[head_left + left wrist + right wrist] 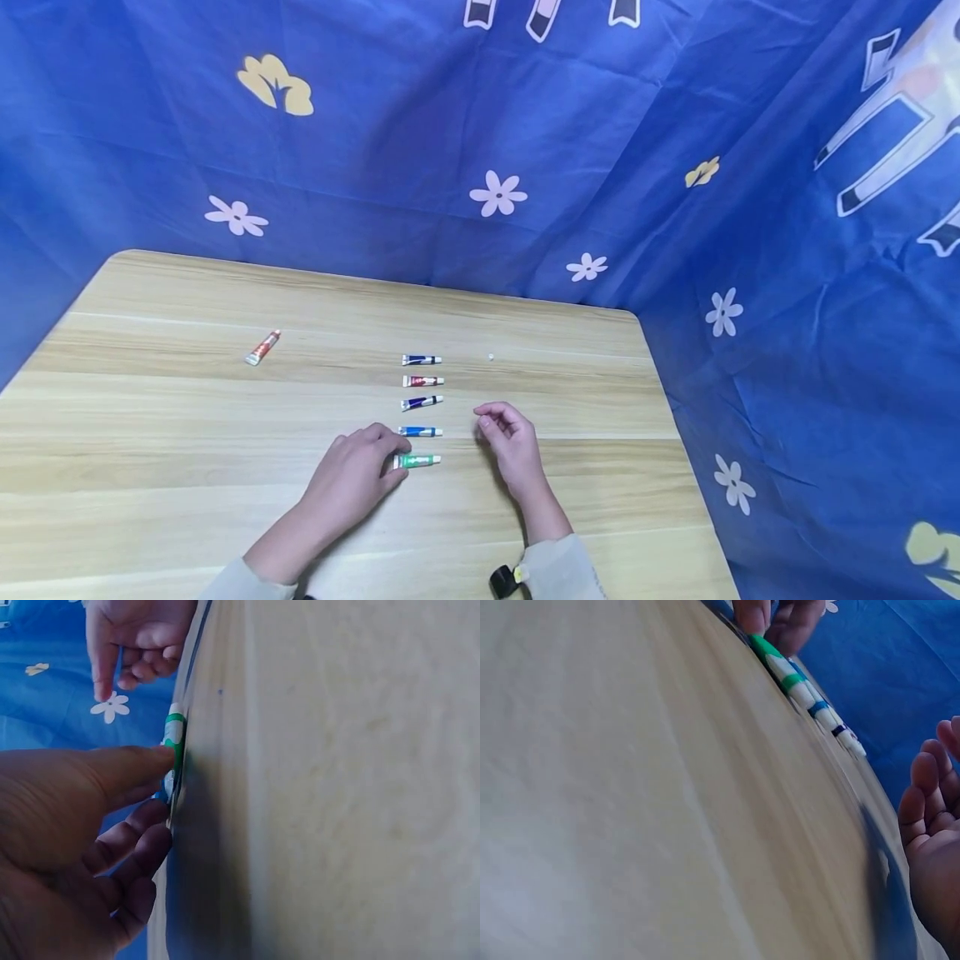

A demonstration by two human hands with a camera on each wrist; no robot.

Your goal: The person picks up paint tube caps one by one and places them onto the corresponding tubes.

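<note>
My left hand (358, 477) pinches the crimped end of a green paint tube (420, 460) at the near end of a column of tubes. In the left wrist view its thumb lies against the green tube (175, 735). Behind that tube lie a light blue tube (420, 432), a purple tube (422, 402), a red tube (423, 381) and a dark blue tube (422, 360), their white caps pointing right. My right hand (513, 442) hovers right of the column with loosely bent fingers, holding nothing.
An orange-red paint tube (263, 347) lies apart at the left on the wooden table (187, 417). A small white piece (491, 357), perhaps a cap, sits right of the dark blue tube. Blue patterned cloth (420, 150) hangs behind and beside the table.
</note>
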